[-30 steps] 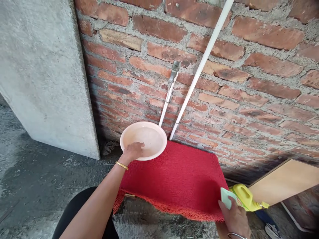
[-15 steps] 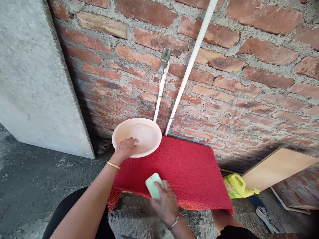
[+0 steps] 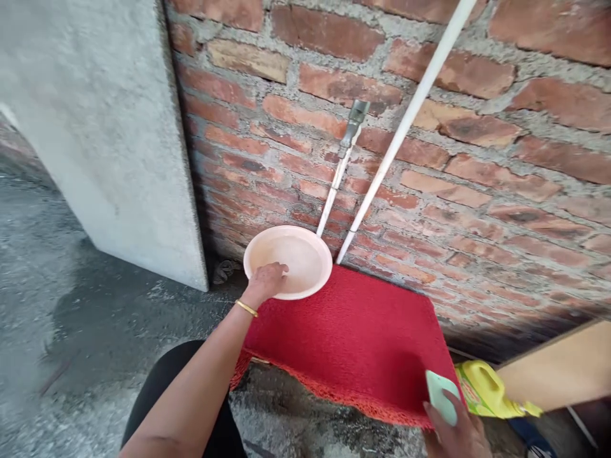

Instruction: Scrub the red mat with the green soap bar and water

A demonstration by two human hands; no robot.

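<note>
A pale pink basin (image 3: pixel 305 270) sits at the back left end of a bench spread with a shaggy red rug (image 3: pixel 353 331). My left hand (image 3: pixel 268 280) reaches over the basin's near left rim and seems to grip it; the curled fingers are inside and their tips are partly hidden. At the rug's front right corner, my right hand (image 3: pixel 461 429) is closed around a pale green scrub brush (image 3: pixel 442 394). Only the brush's smooth back shows; its underside is hidden.
A brick wall (image 3: pixel 329 121) with a white pipe (image 3: pixel 405 121) and a tap pipe (image 3: pixel 334 191) rises behind the bench. A concrete slab (image 3: pixel 128 146) leans at left. A yellow jug (image 3: pixel 487 388) and a wooden board (image 3: pixel 563 362) stand at right.
My right hand has moved right with the brush, from the rug's middle front to its front right corner. My left hand stays at the basin. The view has shifted left.
</note>
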